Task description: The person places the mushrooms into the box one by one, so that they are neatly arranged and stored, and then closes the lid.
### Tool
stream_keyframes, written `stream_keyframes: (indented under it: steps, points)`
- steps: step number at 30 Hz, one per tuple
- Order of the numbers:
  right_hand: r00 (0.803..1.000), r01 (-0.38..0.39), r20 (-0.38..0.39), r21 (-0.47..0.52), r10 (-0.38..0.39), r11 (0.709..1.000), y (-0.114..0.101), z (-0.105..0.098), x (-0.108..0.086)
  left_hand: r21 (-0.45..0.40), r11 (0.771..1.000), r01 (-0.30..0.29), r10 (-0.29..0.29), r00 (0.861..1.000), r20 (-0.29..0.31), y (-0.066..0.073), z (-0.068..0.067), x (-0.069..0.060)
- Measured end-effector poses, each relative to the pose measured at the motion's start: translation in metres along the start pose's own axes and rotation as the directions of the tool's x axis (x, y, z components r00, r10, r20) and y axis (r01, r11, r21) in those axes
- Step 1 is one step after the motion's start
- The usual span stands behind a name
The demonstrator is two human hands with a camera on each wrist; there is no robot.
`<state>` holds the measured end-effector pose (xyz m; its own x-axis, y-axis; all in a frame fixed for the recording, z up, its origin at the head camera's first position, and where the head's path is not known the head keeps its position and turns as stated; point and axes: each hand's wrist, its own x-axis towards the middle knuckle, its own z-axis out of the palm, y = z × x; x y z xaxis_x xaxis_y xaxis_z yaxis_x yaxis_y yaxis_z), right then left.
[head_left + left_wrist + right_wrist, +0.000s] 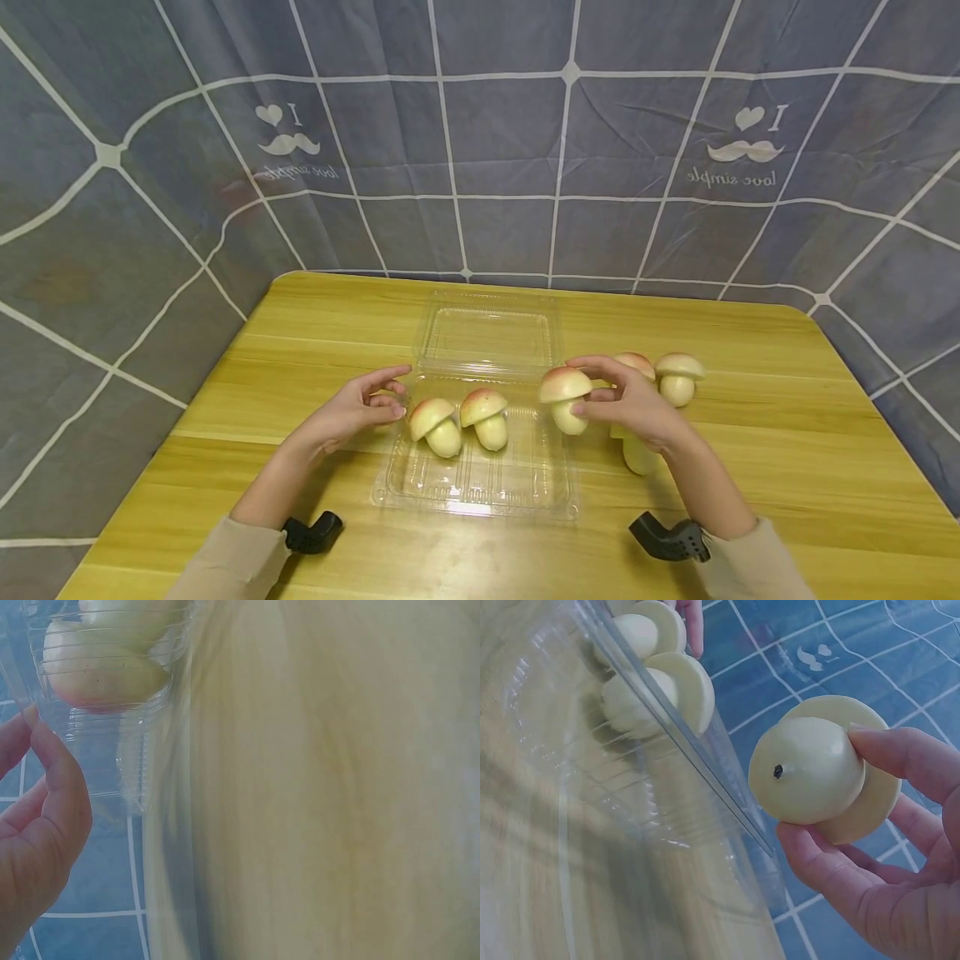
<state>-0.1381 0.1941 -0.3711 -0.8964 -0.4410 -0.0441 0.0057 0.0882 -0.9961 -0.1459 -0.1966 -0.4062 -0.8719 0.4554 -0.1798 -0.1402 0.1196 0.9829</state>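
My right hand (pixel 633 406) pinches a toy mushroom (pixel 566 400) with a red-tinged cap and pale stem, raised just over the right edge of a clear plastic clamshell box (pixel 480 500). In the right wrist view, the thumb and fingers hold this mushroom (pixel 806 772) by its sides, with the stem's dark-spotted end facing the camera. Two similar mushrooms, one on the left (pixel 437 427) and one beside it (pixel 485 418), lie tilted inside the box. At the box's left edge is my left hand (pixel 348 414), thumb and forefinger apart, holding nothing; its fingertips are close to the rim.
Right of the box, a mushroom (pixel 678 379) stands on the wooden table (pixel 787 433); others are partly hidden by the right hand, one behind (pixel 634 362) and one in front (pixel 639 457). The box's lid (pixel 487 333) lies folded back. A grey tiled-pattern curtain (pixel 502 158) surrounds the table.
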Motion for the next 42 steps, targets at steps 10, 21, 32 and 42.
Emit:
stream_keyframes:
  steps: [10,21,32,42]
  points:
    - [0.999,-0.003,0.037,-0.006,0.003,1.0,0.003,0.005,0.004,0.001,1.0,-0.001,0.002,1.0,-0.007,0.001,0.001,0.0]
    - [0.999,-0.026,0.046,-0.016,0.027,1.0,0.002,0.009,0.01,0.006,1.0,-0.003,0.003,1.0,-0.009,0.001,0.0,0.0]
    - [0.998,-0.043,0.055,-0.015,0.044,0.999,0.003,0.014,0.013,0.005,1.0,-0.007,0.007,1.0,-0.008,0.001,0.0,0.0]
    - [0.997,-0.039,0.061,0.007,0.039,0.999,0.004,0.017,0.016,0.021,1.0,-0.021,0.021,1.0,-0.013,0.001,0.001,0.0]
